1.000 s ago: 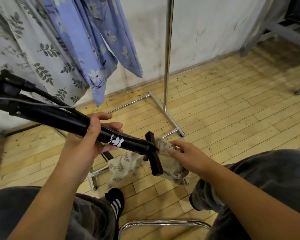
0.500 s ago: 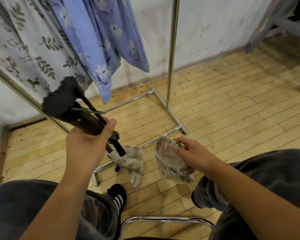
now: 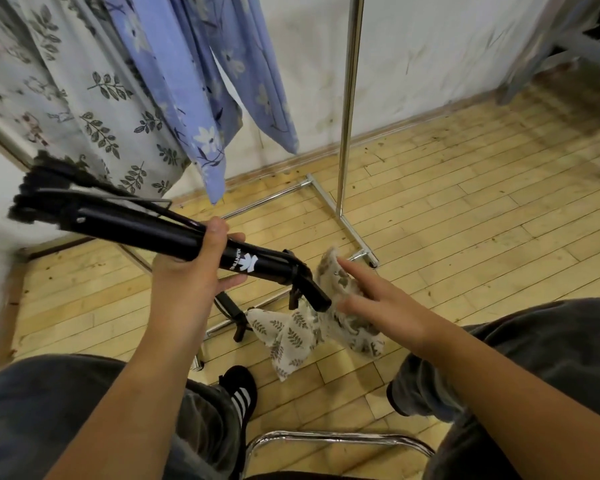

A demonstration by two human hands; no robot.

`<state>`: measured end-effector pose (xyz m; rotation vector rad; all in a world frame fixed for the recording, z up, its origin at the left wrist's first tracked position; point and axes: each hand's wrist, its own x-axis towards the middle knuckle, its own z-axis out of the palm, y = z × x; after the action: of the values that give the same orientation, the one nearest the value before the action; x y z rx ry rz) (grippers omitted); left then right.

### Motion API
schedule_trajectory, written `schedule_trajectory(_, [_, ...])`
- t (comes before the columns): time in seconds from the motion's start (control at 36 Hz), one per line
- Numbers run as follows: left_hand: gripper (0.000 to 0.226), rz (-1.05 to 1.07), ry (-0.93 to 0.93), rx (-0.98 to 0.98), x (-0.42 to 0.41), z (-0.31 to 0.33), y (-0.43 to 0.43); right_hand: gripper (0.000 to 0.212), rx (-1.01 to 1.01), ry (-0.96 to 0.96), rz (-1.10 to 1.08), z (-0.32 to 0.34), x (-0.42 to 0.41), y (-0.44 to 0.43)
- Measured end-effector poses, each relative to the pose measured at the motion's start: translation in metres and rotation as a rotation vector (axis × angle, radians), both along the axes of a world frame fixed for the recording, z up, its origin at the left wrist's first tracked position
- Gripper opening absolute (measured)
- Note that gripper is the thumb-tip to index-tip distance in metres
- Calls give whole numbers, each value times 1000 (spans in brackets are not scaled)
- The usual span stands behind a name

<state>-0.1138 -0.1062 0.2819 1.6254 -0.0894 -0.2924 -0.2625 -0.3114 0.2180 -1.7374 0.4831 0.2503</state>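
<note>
My left hand (image 3: 187,271) grips a black folded tube tool (image 3: 125,223) with a white logo, held almost level, its fuzzy black end up at the left. Its black foot end points right into a beige leaf-print cloth cover (image 3: 291,337), which hangs below it. My right hand (image 3: 378,303) holds the cover's open edge from the right, index finger straight along the rim. The thumb is hidden under the cloth.
A chrome garment rack pole (image 3: 349,98) rises from a floor base (image 3: 329,202) just beyond my hands. Blue floral garments (image 3: 201,81) and a white leaf-print one (image 3: 84,98) hang at the left. A chrome seat rail (image 3: 326,436) and my striped shoe (image 3: 239,393) are below.
The black tool, tilted up and away half a second ago, has swung back down to level. Its foot end has returned to the cloth cover in my right hand.
</note>
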Motion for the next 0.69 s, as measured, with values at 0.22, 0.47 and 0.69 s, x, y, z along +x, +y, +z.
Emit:
schedule_trajectory(0.22, [30,-204,-58,286,-23,0,-57,81,-503,-208,33,-11,21,19])
schedule_trajectory(0.47, [62,-445,98,194,-13,-43,-29,48,-507,-158,-125,0,20,-2])
schedule_trajectory(0.69, [102,-726,339,510,-24,-119,-28,22,-294,-210,-91,11,15,0])
